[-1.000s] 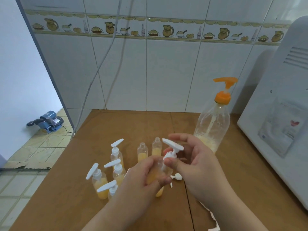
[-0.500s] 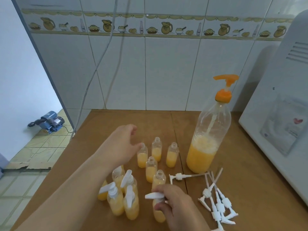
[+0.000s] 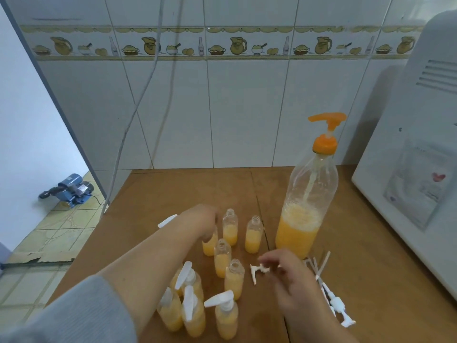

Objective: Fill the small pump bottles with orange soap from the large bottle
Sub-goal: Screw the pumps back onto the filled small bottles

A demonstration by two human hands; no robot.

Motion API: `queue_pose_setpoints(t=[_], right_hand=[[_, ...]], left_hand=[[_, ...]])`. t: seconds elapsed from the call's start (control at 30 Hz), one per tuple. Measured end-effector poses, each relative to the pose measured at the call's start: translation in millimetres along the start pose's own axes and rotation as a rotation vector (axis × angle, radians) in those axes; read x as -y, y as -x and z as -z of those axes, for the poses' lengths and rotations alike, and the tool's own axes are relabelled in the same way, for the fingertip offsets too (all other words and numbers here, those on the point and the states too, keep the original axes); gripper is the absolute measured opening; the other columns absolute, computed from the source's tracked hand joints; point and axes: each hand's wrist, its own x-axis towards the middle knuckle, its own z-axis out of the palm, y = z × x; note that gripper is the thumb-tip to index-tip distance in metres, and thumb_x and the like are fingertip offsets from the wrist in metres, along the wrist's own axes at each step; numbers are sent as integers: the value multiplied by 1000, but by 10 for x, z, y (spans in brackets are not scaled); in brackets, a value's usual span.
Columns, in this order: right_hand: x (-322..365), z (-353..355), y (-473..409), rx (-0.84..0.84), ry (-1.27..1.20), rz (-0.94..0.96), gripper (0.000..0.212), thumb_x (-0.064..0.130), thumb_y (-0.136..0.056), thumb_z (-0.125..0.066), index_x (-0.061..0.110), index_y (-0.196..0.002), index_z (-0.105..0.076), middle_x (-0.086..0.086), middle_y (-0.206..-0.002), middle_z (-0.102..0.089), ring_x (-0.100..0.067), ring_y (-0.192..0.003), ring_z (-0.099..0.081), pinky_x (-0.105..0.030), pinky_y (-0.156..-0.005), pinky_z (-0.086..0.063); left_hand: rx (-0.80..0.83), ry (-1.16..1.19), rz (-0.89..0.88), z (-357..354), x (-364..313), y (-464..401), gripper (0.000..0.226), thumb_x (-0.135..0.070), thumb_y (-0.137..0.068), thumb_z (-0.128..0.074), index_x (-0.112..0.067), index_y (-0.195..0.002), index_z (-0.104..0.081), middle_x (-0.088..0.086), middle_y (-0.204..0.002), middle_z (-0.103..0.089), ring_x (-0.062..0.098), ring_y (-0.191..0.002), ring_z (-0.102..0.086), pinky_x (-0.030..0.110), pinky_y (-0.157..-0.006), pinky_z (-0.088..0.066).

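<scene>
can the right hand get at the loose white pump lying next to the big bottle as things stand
Probably yes: the right hand already hovers over the loose white pump, fingers right at it, with nothing between; the big bottle stands just behind.

One head-worn camera (wide-angle) looks forward and down, close over the table [image 3: 153, 194].

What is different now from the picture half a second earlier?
The right hand let go of the capped bottle at the front and moved right to a loose white pump on the table, fingers closing on it. The left hand reached down onto an open bottle in the back row. The large bottle and spare pumps stayed put.
</scene>
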Motion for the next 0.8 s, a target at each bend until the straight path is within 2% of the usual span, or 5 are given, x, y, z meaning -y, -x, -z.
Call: queue_pose_setpoints(t=[0.3,0.43,0.5,0.63,0.8], right_hand=[[-782,-372,-128,222,543,-188,45,7,-93,-46,22,-135,-48,6,-135,-47,-22,-127,-43,-36,-101,-34],[-751,-400,-50,185,516,-87,23,16,-74,-49,32,-84,-61,14,-82,-58,-13,-72,-62,-21,-58,-37],[-788,-400,-43,138,561,-47,23,13,-65,-60,33,-77,-60,15,-75,-57,-10,-66,-60,-20,-57,-35],[-624,-263,-84,-38,273,-64,30,5,-83,-65,31,-96,-60,16,-94,-58,-10,-90,-54,-23,-76,-37],[197,132,-251,-378,-214,-51,39,3,-85,-64,39,-98,-59,16,-100,-63,-9,-94,-59,-14,-81,-45]], left_hand=[[-14,-6,20,-81,-63,-12,44,-23,-87,-67,-14,-128,-55,5,-123,-60,20,-107,-61,32,-93,-51],[-133,136,71,-53,-25,79,33,-22,-84,-67,-10,-114,-62,5,-110,-65,18,-93,-65,28,-82,-55],[-273,304,95,-3,19,190,24,-18,-80,-67,-8,-102,-63,3,-100,-65,15,-80,-61,26,-70,-53],[-583,734,152,68,203,542,27,-22,-72,-75,-18,-93,-58,-5,-86,-58,5,-71,-55,19,-52,-42],[-842,1276,128,-15,285,898,36,-32,-69,-82,-20,-100,-65,-9,-88,-66,2,-76,-59,14,-58,-40]])
